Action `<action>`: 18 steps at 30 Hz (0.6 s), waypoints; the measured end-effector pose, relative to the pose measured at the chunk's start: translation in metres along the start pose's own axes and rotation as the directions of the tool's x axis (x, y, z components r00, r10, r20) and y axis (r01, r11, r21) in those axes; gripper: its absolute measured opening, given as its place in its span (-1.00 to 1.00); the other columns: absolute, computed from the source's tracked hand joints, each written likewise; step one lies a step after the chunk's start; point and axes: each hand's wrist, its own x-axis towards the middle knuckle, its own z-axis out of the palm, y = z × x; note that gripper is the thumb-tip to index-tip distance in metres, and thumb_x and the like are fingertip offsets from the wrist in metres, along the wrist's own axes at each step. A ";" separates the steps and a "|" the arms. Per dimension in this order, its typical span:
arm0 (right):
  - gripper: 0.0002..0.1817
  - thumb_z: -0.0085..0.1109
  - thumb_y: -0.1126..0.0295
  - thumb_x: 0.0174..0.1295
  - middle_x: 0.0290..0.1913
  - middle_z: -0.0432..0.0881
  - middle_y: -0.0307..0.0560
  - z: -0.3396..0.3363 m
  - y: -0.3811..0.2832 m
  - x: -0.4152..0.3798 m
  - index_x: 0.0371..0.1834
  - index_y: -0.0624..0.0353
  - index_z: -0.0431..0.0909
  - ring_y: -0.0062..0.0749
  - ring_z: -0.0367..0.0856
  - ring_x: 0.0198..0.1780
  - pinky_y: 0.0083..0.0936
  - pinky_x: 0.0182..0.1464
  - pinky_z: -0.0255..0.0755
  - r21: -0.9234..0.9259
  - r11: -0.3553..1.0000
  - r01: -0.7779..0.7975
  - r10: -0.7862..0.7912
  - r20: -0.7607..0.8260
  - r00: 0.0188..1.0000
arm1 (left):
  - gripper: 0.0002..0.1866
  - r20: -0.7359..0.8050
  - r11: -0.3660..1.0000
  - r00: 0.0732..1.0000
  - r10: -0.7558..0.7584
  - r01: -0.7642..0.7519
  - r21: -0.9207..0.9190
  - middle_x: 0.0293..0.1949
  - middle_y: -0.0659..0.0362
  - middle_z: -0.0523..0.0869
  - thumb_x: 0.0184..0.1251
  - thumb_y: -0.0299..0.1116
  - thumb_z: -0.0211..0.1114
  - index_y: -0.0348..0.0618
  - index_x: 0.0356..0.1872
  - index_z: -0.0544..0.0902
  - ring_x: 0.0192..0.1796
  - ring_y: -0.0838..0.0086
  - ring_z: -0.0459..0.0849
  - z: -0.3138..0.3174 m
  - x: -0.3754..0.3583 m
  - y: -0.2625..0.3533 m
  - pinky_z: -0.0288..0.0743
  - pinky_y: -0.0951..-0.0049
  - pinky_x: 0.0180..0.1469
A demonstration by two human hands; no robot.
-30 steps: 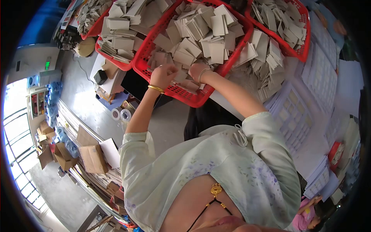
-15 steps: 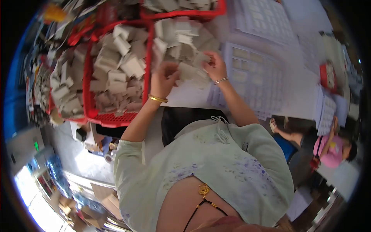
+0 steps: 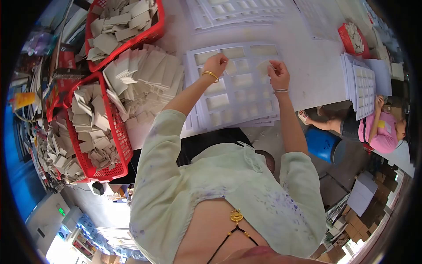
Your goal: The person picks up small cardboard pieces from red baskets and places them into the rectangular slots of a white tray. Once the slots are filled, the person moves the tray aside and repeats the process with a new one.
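A stack of white sheets (image 3: 200, 99) with rows of rectangular windows lies in front of me, several windows showing pale cream fill. My left hand (image 3: 214, 66), with a gold bracelet, is over the upper left windows. Its thumb and fingers are pinched together, and what they hold is too small to make out. Over the upper right windows is my right hand (image 3: 279, 76), wearing silver bracelets. Its fingertips are closed on a pale cardboard piece (image 3: 263, 68). Left of the sheets spreads a pile of loose grey-white cardboard pieces (image 3: 154, 70).
Two red plastic baskets (image 3: 127, 149) full of cardboard pieces stand at the left. More windowed sheets (image 3: 237, 11) lie at the far side of the white table (image 3: 307, 83). At the right, a person in pink (image 3: 381, 132) holds similar sheets; a blue drum (image 3: 324, 146) stands nearby.
Both hands have moved from the loose cardboard pile to the windowed sheets on the right. The view has turned, so baskets and pile now appear farther left.
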 end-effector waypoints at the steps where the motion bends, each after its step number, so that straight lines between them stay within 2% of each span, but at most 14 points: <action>1: -0.80 0.21 0.48 0.14 -0.28 0.61 -0.23 -0.005 0.004 0.004 -0.16 0.22 0.54 -0.69 0.52 -0.38 -0.70 -0.37 0.43 -0.008 1.000 -0.005 0.006 0.014 1.000 | -0.91 0.037 0.999 0.999 -0.013 0.011 0.046 -0.47 0.17 0.69 0.11 -0.45 0.27 -0.12 -0.33 0.63 -0.40 0.43 0.67 0.005 0.008 -0.004 0.53 0.43 -0.41; 3: -0.81 0.20 0.46 0.15 -0.27 0.61 -0.23 -0.014 0.014 0.012 -0.17 0.21 0.54 -0.67 0.52 -0.39 -0.70 -0.36 0.43 -0.033 0.999 -0.005 0.007 0.040 0.999 | -0.93 0.104 0.990 0.993 -0.049 0.034 0.137 -0.40 0.14 0.71 0.11 -0.40 0.25 -0.06 -0.37 0.64 -0.28 0.23 0.67 0.013 0.017 -0.006 0.52 0.28 -0.22; 4: -0.81 0.20 0.45 0.15 -0.28 0.62 -0.23 -0.016 0.022 0.019 -0.17 0.21 0.55 -0.67 0.53 -0.39 -0.69 -0.35 0.44 -0.050 0.999 0.002 0.000 0.052 0.999 | -0.93 0.088 0.973 0.995 -0.041 0.020 0.231 -0.41 0.14 0.71 0.13 -0.39 0.21 -0.05 -0.39 0.63 -0.26 0.22 0.67 0.015 0.018 -0.004 0.52 0.25 -0.21; 8: -0.81 0.20 0.41 0.13 -0.30 0.64 -0.21 -0.005 0.055 0.050 -0.19 0.17 0.56 -0.62 0.56 -0.41 -0.64 -0.33 0.47 -0.094 0.993 0.065 -0.053 0.129 0.990 | -0.91 0.104 0.934 0.994 -0.024 -0.014 0.356 -0.39 0.12 0.71 0.12 -0.40 0.19 -0.05 -0.38 0.64 -0.26 0.20 0.66 0.016 0.026 -0.006 0.52 0.26 -0.20; 10: -0.81 0.19 0.41 0.13 -0.31 0.65 -0.20 0.006 0.062 0.062 -0.18 0.15 0.56 -0.57 0.58 -0.43 -0.59 -0.32 0.49 -0.173 0.983 0.063 -0.031 0.182 0.983 | -0.87 0.111 0.925 0.994 -0.006 -0.037 0.378 -0.40 0.08 0.70 0.09 -0.40 0.17 -0.06 -0.34 0.65 -0.29 0.16 0.66 0.018 0.029 -0.010 0.53 0.27 -0.21; 13: -0.81 0.17 0.42 0.12 -0.33 0.65 -0.17 0.023 0.063 0.073 -0.19 0.13 0.56 -0.49 0.60 -0.42 -0.53 -0.29 0.50 -0.263 0.964 0.041 0.044 0.308 0.950 | -0.89 0.098 0.939 0.994 -0.050 0.013 0.345 -0.44 0.09 0.70 0.09 -0.40 0.16 -0.06 -0.38 0.64 -0.29 0.16 0.66 0.021 0.027 -0.007 0.52 0.25 -0.22; 14: -0.82 0.16 0.42 0.11 -0.34 0.65 -0.16 0.027 0.062 0.077 -0.20 0.13 0.56 -0.46 0.61 -0.41 -0.51 -0.28 0.50 -0.288 0.957 0.033 0.075 0.357 0.931 | -0.90 0.098 0.934 0.993 -0.072 0.033 0.355 -0.39 0.10 0.70 0.10 -0.40 0.17 -0.05 -0.39 0.64 -0.28 0.17 0.65 0.023 0.027 -0.007 0.52 0.25 -0.21; 16: -0.83 0.15 0.43 0.11 -0.35 0.65 -0.14 0.033 0.072 0.085 -0.21 0.14 0.56 -0.44 0.61 -0.38 -0.50 -0.25 0.49 -0.361 0.923 0.135 0.053 0.466 0.883 | -0.92 0.097 0.925 0.989 -0.113 0.069 0.375 -0.30 0.13 0.69 0.12 -0.40 0.18 -0.03 -0.42 0.65 -0.24 0.20 0.65 0.025 0.026 -0.006 0.53 0.24 -0.18; 18: -0.84 0.14 0.44 0.11 -0.35 0.66 -0.13 0.037 0.076 0.088 -0.23 0.16 0.56 -0.43 0.61 -0.35 -0.50 -0.22 0.48 -0.381 0.906 0.186 0.057 0.544 0.837 | -0.90 0.051 0.893 0.998 -0.039 0.013 0.449 -0.25 0.14 0.65 0.13 -0.41 0.19 0.00 -0.35 0.65 -0.22 0.19 0.65 0.027 0.022 -0.004 0.53 0.23 -0.18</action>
